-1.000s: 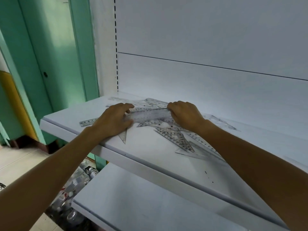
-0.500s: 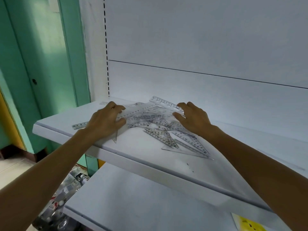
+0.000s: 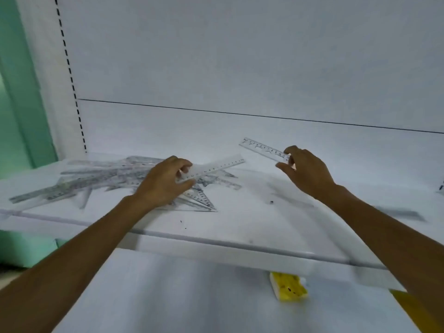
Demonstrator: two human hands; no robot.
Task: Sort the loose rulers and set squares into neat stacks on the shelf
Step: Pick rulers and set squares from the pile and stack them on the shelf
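Shelf (image 3: pixel 240 227) holds the loose pile (image 3: pixel 101 179) of rulers and set squares on its left side, long axes mostly left-right, under and beyond the left hand (image 3: pixel 163 186) and well apart from the right hand (image 3: pixel 307 171). Left hand pinches a long ruler (image 3: pixel 216 167) by its near end, tip pointing up-right. Right hand pinches a second ruler (image 3: pixel 262 147) by its right end, apparently off the shelf, though blur hides the finger detail.

The loose pile of clear plastic rulers and set squares (image 3: pixel 103 179) lies on the left part of the white flat shelf (image 3: pixel 240 227). At the right edge of this pile the left grip (image 3: pixel 163 186) holds a first clear plastic ruler (image 3: pixel 216 165) above it. Right of the pile, apart from it, the right grip (image 3: pixel 307 171) holds a second clear plastic ruler (image 3: pixel 262 147). Below the pile, to the right, a yellow flat pack (image 3: pixel 288 287) lies on the lower white shelf (image 3: pixel 168 296).
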